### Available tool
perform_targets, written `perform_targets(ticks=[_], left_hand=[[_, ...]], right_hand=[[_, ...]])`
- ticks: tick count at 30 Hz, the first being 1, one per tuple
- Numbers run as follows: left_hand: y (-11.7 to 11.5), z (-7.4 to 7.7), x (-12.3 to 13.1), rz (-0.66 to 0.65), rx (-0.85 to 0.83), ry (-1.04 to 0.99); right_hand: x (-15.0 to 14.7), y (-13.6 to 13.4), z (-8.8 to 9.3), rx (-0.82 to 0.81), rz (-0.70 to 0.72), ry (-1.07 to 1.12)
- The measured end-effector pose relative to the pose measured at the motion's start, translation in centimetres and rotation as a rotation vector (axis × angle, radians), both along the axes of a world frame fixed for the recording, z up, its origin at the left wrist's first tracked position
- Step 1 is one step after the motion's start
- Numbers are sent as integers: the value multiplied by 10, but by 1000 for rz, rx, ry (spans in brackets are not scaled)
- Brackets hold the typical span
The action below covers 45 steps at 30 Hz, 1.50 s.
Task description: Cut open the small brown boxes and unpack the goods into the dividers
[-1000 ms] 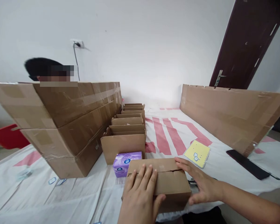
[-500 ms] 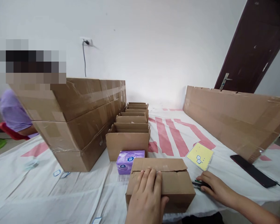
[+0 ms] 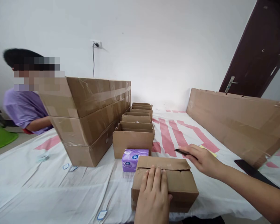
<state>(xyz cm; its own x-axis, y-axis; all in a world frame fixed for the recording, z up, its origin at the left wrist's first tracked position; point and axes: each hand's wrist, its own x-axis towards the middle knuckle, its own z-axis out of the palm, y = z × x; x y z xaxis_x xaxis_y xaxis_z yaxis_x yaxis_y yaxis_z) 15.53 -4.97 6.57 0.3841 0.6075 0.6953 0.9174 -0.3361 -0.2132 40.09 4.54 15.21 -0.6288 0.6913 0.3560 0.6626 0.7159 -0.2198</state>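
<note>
A closed cardboard box point(image 3: 179, 182) lies in front of me at the table's near edge, with a narrow gap between its top flaps. My left hand point(image 3: 154, 189) rests flat on its top, fingers stretched out. Above the box's far right corner, my right hand point(image 3: 200, 158) is closed round a dark box cutter point(image 3: 182, 152), whose tip points left. A purple tissue pack point(image 3: 133, 160) stands just behind the box, close to its left end. Partly hidden behind my right hand is a yellow card point(image 3: 207, 150).
Several open cardboard boxes point(image 3: 133, 141) form a row going back. Stacked taped boxes point(image 3: 93, 115) make a wall on the left, with a person in a purple shirt point(image 3: 25, 104) beyond it. A long cardboard panel point(image 3: 235, 124) and a black phone point(image 3: 254, 171) are on the right.
My right hand has lifted the box cutter from beside the box's right end, moving it up and away to above the far corner. My left hand stays on the box. The view shifted slightly.
</note>
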Motion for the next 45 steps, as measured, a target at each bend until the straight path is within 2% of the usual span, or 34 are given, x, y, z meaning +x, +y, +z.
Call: perform_targets(ticks=[3, 7, 10, 13, 23, 28, 32, 39, 45], left_hand=[[1, -3, 1, 5, 25, 0], [1, -9, 3, 7, 53, -7], [1, -11, 3, -18, 80, -26], [0, -12, 2, -42, 70, -54], [-1, -13, 5, -11, 42, -82], [0, -11, -1, -23, 38, -63], [4, -8, -8, -59, -16, -48], [8, -9, -10, -96, -60, -74], [6, 3, -11, -73, -92, -180]], right_hand=[[-56, -11, 25, 25, 159, -191], [-113, -13, 41, 56, 267, -449], [-136, -12, 49, 106, 315, -592], [-148, -14, 56, 108, 307, -675], [-152, -17, 69, 42, 380, -792], [-152, -14, 79, -54, 335, -945], [-140, -12, 85, -84, 329, -990], [-109, -10, 86, -128, 318, -933], [-91, -12, 90, -112, 274, -864]])
